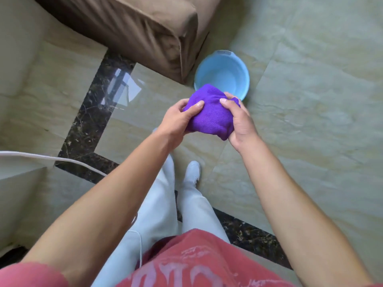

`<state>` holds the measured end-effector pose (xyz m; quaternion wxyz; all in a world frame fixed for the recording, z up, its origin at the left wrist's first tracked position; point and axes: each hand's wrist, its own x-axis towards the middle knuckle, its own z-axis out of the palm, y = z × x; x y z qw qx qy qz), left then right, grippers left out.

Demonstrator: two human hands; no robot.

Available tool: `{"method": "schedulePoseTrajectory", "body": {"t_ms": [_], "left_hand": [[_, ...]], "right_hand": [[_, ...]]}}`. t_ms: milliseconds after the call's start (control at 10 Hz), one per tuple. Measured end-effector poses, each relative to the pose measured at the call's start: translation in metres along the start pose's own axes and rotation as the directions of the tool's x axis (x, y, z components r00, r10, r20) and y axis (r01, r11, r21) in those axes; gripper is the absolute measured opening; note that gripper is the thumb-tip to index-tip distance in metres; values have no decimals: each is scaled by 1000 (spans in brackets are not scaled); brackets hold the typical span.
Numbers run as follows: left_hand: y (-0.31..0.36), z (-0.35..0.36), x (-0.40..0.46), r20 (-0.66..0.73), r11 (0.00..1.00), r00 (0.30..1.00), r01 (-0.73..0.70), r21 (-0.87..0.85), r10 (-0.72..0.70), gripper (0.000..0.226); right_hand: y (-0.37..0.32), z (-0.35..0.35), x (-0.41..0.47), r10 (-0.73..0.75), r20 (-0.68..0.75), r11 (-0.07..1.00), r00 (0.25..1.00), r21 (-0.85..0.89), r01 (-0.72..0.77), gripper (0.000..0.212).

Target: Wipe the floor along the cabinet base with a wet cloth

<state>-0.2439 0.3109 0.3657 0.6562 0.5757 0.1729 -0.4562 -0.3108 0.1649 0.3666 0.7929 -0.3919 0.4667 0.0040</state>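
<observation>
Right now the purple cloth sits bunched between both hands, held up in front of the person and well above the floor. Its long axis runs from near-right to far-left. The left hand pinches its left end with thumb on top, and the right hand is clenched around its right end. A blue basin stands on the floor just beyond the cloth, beside the brown sofa corner. Whether the pale block at left is the cabinet, I cannot tell; if so, the left hand is nearer it.
</observation>
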Motion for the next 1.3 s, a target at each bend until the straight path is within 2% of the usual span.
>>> {"method": "schedulePoseTrajectory", "body": {"t_ms": [100,200,300,400,500,600,700,800,900,1000,1100,1300], "left_hand": [[18,24,45,76,999,997,33,-34,-30,21],[43,51,93,172,995,980,104,11,-104,21],[56,70,130,249,983,951,180,44,-186,23],[73,88,169,262,958,929,215,192,-261,14],[88,100,204,163,917,961,150,370,-223,19],[96,101,242,69,774,995,9,633,-68,39],[93,103,286,33,625,999,-29,780,5,57],[84,108,320,8,528,1000,-19,849,22,64],[73,116,346,-43,398,998,24,917,40,85],[69,117,358,-153,273,988,143,951,16,97],[70,124,352,-168,230,986,161,960,12,90],[79,156,336,-53,153,997,45,987,52,82]], "right_hand": [[-18,-21,35,10,-150,995,989,95,4,50],[-39,-38,66,23,-322,1000,946,-8,-28,53],[-48,-51,89,16,-393,996,919,-71,-48,45],[-67,-46,119,138,-279,984,950,148,-99,46],[-78,-41,152,109,-309,983,945,178,-56,24],[-85,-43,186,78,-416,996,906,62,-58,22],[-85,-58,226,82,-442,991,893,-55,-119,20],[-80,-76,264,86,-445,982,891,-116,-152,22],[-83,-98,296,98,-447,947,889,-232,-221,60],[-93,-121,315,130,-496,874,859,-353,-335,81],[-103,-137,318,121,-453,796,883,-488,-359,75],[-114,-132,311,137,-354,741,925,-583,-333,63]]}}
